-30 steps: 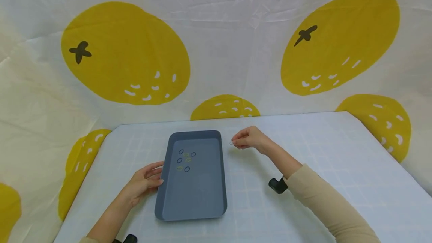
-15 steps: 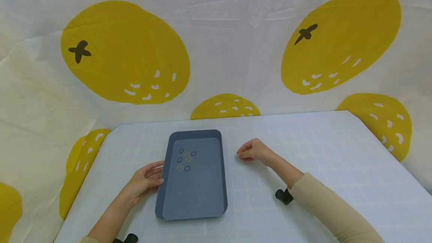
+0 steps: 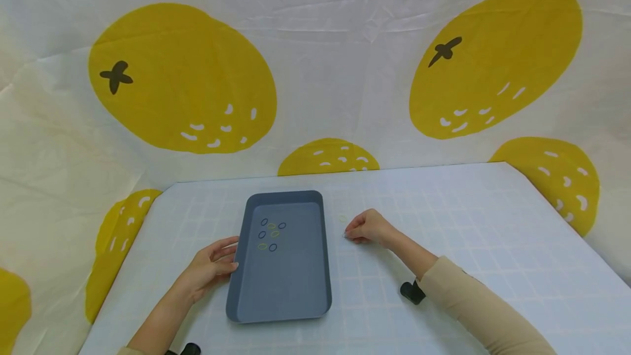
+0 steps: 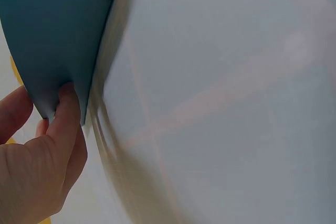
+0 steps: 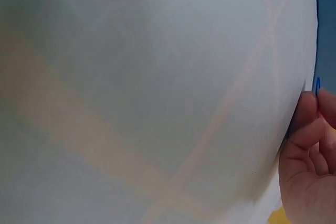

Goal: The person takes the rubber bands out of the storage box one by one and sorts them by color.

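My left hand (image 3: pixel 212 267) holds the left side of a grey-blue tray (image 3: pixel 283 289). In the left wrist view, the left hand's fingers and thumb (image 4: pixel 68 103) lie against the tray wall. Inside the tray, thin loops like small rubber bands form a loose cluster, some dark blue (image 3: pixel 273 247), some yellow (image 3: pixel 263 246). To the tray's right, my right hand (image 3: pixel 370 227) is low over the table, thumb and fingertips together. They pinch a small blue loop (image 5: pixel 318 84), mostly hidden by the fingers. A pale yellow loop (image 3: pixel 342 218) lies on the table just beyond that hand.
A white cloth with a faint grid covers the table (image 3: pixel 443 218). Behind it hangs a white sheet (image 3: pixel 340 70) printed with large yellow fruit. A black wrist-worn device (image 3: pixel 412 292) sits at the right sleeve.
My right hand has come down and toward me beside the tray. A pale loop pinched earlier is released, a yellow loop now lies on the table, and the fingers hold a blue one.
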`<state>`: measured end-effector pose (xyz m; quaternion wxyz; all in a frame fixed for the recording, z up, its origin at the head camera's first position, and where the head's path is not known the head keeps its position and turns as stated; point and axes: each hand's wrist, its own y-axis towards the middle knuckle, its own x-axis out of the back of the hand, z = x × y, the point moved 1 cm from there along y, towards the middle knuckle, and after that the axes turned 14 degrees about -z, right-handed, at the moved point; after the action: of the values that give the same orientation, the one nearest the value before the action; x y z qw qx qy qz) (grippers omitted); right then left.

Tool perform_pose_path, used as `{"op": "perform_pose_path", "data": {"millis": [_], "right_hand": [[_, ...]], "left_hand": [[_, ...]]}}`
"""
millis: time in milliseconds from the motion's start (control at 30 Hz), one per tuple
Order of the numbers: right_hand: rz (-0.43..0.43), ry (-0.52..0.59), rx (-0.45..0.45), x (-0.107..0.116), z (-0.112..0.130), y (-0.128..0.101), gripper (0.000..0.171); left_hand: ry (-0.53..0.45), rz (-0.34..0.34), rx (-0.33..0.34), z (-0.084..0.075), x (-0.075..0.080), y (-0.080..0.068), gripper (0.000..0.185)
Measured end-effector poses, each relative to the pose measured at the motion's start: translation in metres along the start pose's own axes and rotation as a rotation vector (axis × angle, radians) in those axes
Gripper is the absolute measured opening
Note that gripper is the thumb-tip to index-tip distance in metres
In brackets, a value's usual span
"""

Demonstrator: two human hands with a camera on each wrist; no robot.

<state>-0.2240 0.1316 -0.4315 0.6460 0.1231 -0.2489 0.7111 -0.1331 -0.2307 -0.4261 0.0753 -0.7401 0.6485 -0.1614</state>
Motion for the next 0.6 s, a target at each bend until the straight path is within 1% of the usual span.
{"op": "perform_pose_path", "data": {"millis": [367,600], "right_hand": [[0.000,-0.055,0.019,-0.0021,0.0009,0.0015,0.008],[0.024,-0.089,0.009,0.0047,0.0063,0.0015,0.010]], "left_hand": [[0.002,-0.005,0.000,0.0000,-0.0002,-0.0006,0.069],[0.002,-0.004,0.002,-0.0007,0.0006,0.0006,0.067]]}}
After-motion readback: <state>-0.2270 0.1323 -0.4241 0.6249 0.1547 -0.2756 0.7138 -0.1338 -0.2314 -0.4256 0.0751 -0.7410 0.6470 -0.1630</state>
